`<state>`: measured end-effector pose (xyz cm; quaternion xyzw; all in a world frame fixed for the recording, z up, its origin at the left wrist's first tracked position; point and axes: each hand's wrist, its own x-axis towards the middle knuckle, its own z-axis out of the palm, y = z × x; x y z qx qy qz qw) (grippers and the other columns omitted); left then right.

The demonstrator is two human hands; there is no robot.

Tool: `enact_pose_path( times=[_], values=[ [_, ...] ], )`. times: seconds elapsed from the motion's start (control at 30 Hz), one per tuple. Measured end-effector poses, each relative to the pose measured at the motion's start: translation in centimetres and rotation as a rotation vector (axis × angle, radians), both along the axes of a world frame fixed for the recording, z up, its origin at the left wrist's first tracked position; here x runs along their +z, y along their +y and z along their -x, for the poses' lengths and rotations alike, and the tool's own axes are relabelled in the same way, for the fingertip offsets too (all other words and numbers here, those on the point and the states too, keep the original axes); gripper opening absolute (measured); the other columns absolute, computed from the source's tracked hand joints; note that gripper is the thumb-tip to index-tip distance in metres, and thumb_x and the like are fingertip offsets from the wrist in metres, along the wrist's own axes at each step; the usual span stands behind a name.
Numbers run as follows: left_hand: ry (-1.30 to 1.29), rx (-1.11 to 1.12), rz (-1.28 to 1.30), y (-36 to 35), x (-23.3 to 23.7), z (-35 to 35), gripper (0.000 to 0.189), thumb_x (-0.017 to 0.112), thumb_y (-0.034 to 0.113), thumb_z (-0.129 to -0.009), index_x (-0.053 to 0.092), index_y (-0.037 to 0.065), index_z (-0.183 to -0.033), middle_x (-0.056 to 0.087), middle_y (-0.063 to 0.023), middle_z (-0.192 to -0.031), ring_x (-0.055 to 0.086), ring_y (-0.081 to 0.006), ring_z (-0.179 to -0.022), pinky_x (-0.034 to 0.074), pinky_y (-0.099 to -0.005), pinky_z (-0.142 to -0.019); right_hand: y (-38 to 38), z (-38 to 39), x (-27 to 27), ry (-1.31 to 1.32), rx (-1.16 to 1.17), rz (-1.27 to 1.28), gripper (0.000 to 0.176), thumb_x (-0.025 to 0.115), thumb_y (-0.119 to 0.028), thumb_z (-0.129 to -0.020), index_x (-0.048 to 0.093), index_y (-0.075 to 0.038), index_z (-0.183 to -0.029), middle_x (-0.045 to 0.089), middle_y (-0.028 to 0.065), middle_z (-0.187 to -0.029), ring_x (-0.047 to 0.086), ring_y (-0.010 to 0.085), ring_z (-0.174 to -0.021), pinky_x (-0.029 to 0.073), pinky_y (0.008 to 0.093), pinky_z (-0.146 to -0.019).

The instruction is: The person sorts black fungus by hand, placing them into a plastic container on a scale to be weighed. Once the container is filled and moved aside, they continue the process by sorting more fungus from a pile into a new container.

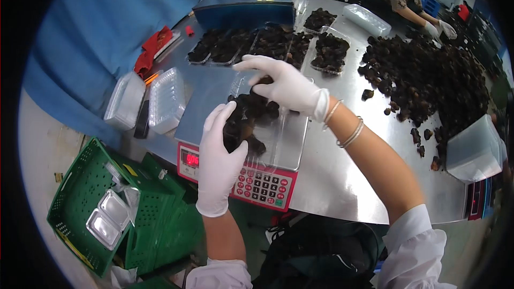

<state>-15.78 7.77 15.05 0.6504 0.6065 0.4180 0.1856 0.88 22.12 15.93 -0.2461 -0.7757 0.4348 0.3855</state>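
Note:
Dark brown, mushroom-like pieces (250,115) lie heaped in a clear plastic tray (276,142) on a red-edged digital scale (262,187). My left hand (220,152), in a white glove, cups the near left side of the heap, thumb and fingers apart. Over the far side arches my gloved right hand (289,84), its fingers spread and their tips at the dark pieces. Whether a piece sits beneath its fingers is hard to see. Part of the red scale display is covered by my left hand.
Filled trays (329,51) line the back. A large dark heap (428,80) spreads at right, near a co-worker's gloved hands (439,29). Stacked clear trays (167,100) stand left; a plastic container (474,150) stands right. Green crates (144,198) sit below the table edge.

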Motion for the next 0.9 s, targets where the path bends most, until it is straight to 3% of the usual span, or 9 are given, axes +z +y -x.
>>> enact_pose_path(
  times=[0.17,0.3,0.4,0.47,0.5,0.57,0.63,0.77,0.9],
  values=[
    [0.189,-0.015,-0.069,0.3,-0.2,-0.3,0.075,0.070,-0.001,-0.073,0.051,0.008,-0.145,0.045,-0.0167,-0.150,0.044,-0.0319,-0.140,0.034,-0.0410,-0.118,0.1,0.2,-0.3,-0.089,0.097,-0.095,0.035,0.060,-0.011,-0.095,0.064,-0.008,-0.130,0.050,0.0175,-0.150,0.038,0.0306,-0.147,0.032,0.0364,-0.119],
    [0.146,-0.090,-0.035,-0.2,0.3,1.2,0.078,0.070,-0.001,-0.072,0.051,0.009,-0.147,0.042,-0.0170,-0.153,0.043,-0.0322,-0.141,0.034,-0.0412,-0.118,-0.1,-5.3,2.2,0.040,0.055,0.008,0.031,0.051,-0.012,-0.101,0.064,-0.003,-0.128,0.066,0.0103,-0.129,0.058,0.0148,-0.120,0.045,0.0315,-0.106],
    [0.082,-0.024,-0.130,-1.1,0.2,0.3,0.067,0.070,-0.003,-0.074,0.058,0.007,-0.139,0.050,-0.0164,-0.146,0.048,-0.0318,-0.136,0.037,-0.0412,-0.115,-0.5,-8.3,-0.8,-0.141,-0.122,0.001,0.031,0.056,-0.017,-0.099,0.065,-0.005,-0.127,0.068,0.0119,-0.114,0.061,0.0196,-0.112,0.049,0.0332,-0.099],
    [-0.013,0.025,-0.345,-1.6,-0.7,-1.3,0.050,0.070,-0.005,-0.076,0.065,0.002,-0.125,0.061,-0.0150,-0.131,0.058,-0.0315,-0.122,0.044,-0.0409,-0.108,-2.7,-8.6,-2.5,-0.612,-0.229,-0.120,0.030,0.065,-0.022,-0.095,0.067,-0.005,-0.119,0.064,0.0130,-0.095,0.062,0.0254,-0.101,0.050,0.0333,-0.094],
    [-0.059,-0.002,-0.405,-2.2,-1.5,-2.5,0.043,0.069,-0.003,-0.077,0.066,0.000,-0.119,0.066,-0.0145,-0.121,0.063,-0.0306,-0.111,0.049,-0.0412,-0.099,-3.4,-8.3,-5.2,-0.382,-0.308,-0.223,0.028,0.073,-0.024,-0.089,0.067,-0.004,-0.108,0.055,0.0127,-0.083,0.059,0.0294,-0.094,0.051,0.0337,-0.090],
    [-0.059,-0.199,-0.425,-4.1,-2.6,-5.6,0.032,0.066,0.001,-0.074,0.070,0.002,-0.106,0.071,-0.0114,-0.099,0.066,-0.0271,-0.085,0.053,-0.0378,-0.080,-3.8,-8.8,-4.5,-0.482,-0.305,-0.094,0.031,0.078,-0.023,-0.088,0.068,-0.003,-0.110,0.063,0.0044,-0.096,0.060,0.0121,-0.091,0.051,0.0299,-0.082],
    [-0.093,-0.506,-0.381,-5.5,-5.1,-8.6,0.028,0.075,0.008,-0.075,0.074,0.007,-0.103,0.072,-0.0057,-0.101,0.067,-0.0246,-0.078,0.054,-0.0372,-0.069,-3.4,-9.1,-4.6,-0.356,-0.340,0.074,0.027,0.077,-0.021,-0.089,0.067,-0.003,-0.107,0.064,0.0025,-0.092,0.061,0.0106,-0.086,0.051,0.0280,-0.079],
    [-0.136,-0.767,-0.291,-6.6,-10.1,-13.8,0.026,0.073,0.008,-0.082,0.073,0.007,-0.108,0.071,-0.0084,-0.103,0.068,-0.0265,-0.082,0.055,-0.0377,-0.073,-3.4,-7.1,-1.8,-0.158,-0.323,0.127,0.019,0.073,-0.016,-0.093,0.068,-0.004,-0.106,0.067,-0.0025,-0.085,0.061,0.0061,-0.075,0.049,0.0238,-0.074],
    [-0.148,-0.876,-0.155,-5.8,-12.0,-15.2,0.026,0.071,0.009,-0.084,0.072,0.006,-0.110,0.071,-0.0115,-0.105,0.069,-0.0302,-0.087,0.056,-0.0386,-0.075,-2.6,-5.2,0.3,-0.195,-0.203,0.070,0.023,0.071,-0.018,-0.095,0.070,-0.005,-0.114,0.070,-0.0006,-0.094,0.062,0.0057,-0.088,0.051,0.0252,-0.080]
  ],
)
